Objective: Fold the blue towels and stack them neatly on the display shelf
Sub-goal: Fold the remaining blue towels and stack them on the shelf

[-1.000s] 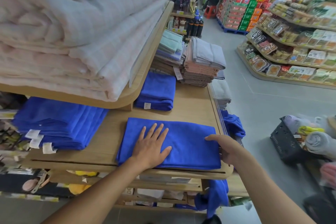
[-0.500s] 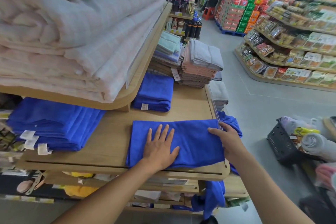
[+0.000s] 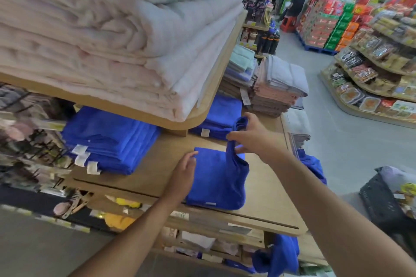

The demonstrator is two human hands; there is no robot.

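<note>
The wooden display shelf (image 3: 265, 195) carries a half-folded blue towel (image 3: 216, 182), a left stack (image 3: 112, 139) and a rear stack (image 3: 221, 117).

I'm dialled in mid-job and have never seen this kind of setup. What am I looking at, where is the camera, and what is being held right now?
There is no machine here. These are a person's two bare hands, seen by one wide-angle camera worn on the head, looking forward and down. That is why both forearms come in from the bottom edge.

On the wooden display shelf lies one blue towel, partly folded. The left hand touches its left edge. The right hand grips the towel's right end, which is lifted off the shelf.

To the left sits a stack of folded blue towels, and a second blue stack lies further back. Pale quilts fill the shelf above.
</note>
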